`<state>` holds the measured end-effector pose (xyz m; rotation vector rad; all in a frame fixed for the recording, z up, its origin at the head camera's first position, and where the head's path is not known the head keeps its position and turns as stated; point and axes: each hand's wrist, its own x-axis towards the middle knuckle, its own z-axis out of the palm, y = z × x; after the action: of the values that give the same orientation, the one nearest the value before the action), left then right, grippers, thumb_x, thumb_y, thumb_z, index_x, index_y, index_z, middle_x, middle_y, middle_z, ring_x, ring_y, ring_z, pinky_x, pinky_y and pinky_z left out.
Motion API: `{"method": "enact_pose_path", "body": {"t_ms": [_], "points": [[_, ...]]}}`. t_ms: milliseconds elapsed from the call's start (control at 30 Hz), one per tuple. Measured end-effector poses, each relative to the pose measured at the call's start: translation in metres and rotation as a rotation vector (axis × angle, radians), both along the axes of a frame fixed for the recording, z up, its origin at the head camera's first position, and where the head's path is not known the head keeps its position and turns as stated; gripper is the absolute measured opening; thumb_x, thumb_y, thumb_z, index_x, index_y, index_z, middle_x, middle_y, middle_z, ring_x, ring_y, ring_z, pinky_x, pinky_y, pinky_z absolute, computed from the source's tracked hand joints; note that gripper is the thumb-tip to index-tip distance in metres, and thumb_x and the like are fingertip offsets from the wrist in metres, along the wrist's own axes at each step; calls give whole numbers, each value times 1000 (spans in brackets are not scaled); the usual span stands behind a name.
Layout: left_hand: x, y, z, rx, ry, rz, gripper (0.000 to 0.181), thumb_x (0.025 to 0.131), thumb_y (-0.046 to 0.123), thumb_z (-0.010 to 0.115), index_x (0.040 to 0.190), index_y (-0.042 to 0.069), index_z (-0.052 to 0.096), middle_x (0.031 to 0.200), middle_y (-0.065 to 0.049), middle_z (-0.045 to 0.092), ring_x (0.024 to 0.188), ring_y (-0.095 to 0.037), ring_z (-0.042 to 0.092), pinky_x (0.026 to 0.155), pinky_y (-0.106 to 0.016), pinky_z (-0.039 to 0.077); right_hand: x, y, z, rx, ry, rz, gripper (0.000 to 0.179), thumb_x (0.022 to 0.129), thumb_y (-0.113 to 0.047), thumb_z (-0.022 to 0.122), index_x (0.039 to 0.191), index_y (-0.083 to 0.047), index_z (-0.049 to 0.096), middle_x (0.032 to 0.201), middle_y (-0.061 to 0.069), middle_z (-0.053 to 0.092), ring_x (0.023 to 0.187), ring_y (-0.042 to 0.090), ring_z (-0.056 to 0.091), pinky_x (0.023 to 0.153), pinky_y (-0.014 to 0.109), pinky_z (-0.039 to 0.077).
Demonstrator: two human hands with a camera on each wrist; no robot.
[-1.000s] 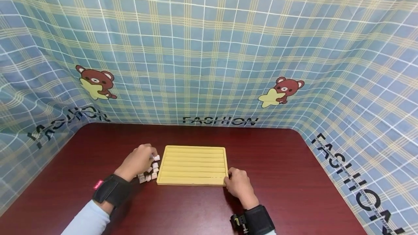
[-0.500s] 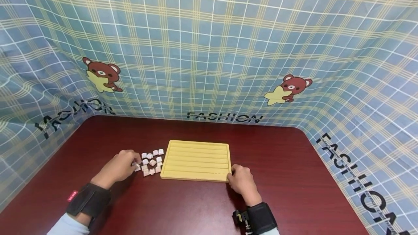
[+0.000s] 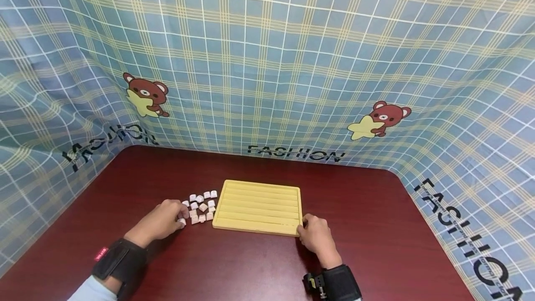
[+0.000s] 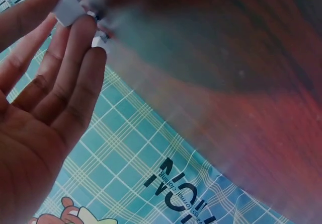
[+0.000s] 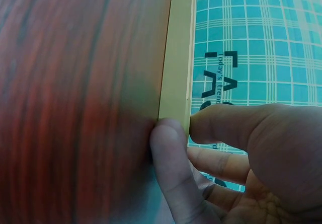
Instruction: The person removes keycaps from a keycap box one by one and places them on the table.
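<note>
My left hand [image 3: 163, 219] is at the left side of a loose cluster of small pale keycaps [image 3: 203, 207]. In the left wrist view its thumb and fingers pinch one white keycap [image 4: 69, 8], and another shows just beyond the fingertips. To the right of the cluster lies a yellow ridged tray [image 3: 259, 206], its long grooves running left to right. My right hand [image 3: 316, 235] holds the tray's near right corner. The right wrist view shows thumb and finger on either side of the tray's edge [image 5: 176, 58].
A dark red wooden table [image 3: 251, 264] carries everything. Plaid cloth [image 3: 267, 82] with printed bears and lettering hangs behind it and along both sides. Both wrists wear black straps [image 3: 121, 261].
My left hand has moved left from beside the tray to the cluster's outer side, uncovering the keycaps. The right hand stays on the tray corner. The head view has shifted slightly.
</note>
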<state>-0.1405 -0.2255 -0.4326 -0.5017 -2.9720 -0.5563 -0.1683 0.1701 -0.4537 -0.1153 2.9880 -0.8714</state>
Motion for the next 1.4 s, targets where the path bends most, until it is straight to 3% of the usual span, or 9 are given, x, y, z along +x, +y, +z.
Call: {"method": "enact_pose_path", "body": {"t_ms": [167,400,600,900,1133,1400], "points": [[0,5,-5,1,-32,20,19,71,-1,79,80,10,66,74,3,60,69,-10,55,61,-29,46,5,3,-2,8,7,-4,22,87,-12,62,104,2,66,56,-4,61,49,8,54,54,29,42],[0,5,-4,8,16,45,23,72,1,80,72,14,61,70,5,57,65,-8,50,58,-27,42,5,2,0,-8,19,-4,23,88,-11,61,106,3,66,56,-3,60,48,8,54,51,27,41],[7,2,-5,-12,29,62,27,74,3,80,65,17,59,67,7,53,60,-6,43,56,-24,37,7,0,-1,-13,13,9,21,87,-11,61,103,2,66,56,-4,61,48,7,55,50,26,41],[17,12,-2,-57,12,121,29,74,3,80,62,18,58,67,6,55,61,-8,49,55,-29,41,13,3,1,-17,0,5,23,87,-10,61,106,2,65,56,-4,60,48,7,55,50,27,41],[17,17,4,-74,23,132,30,74,2,79,61,17,56,66,5,55,61,-9,52,54,-30,43,14,3,2,-19,1,-3,22,87,-11,62,104,2,65,56,-4,60,48,6,55,50,26,41],[20,14,-1,-78,-5,166,32,74,5,80,62,17,53,67,5,52,60,-11,48,53,-31,40,15,3,-1,-23,10,2,20,86,-10,62,103,2,66,56,-4,61,48,6,55,52,27,43]]}}
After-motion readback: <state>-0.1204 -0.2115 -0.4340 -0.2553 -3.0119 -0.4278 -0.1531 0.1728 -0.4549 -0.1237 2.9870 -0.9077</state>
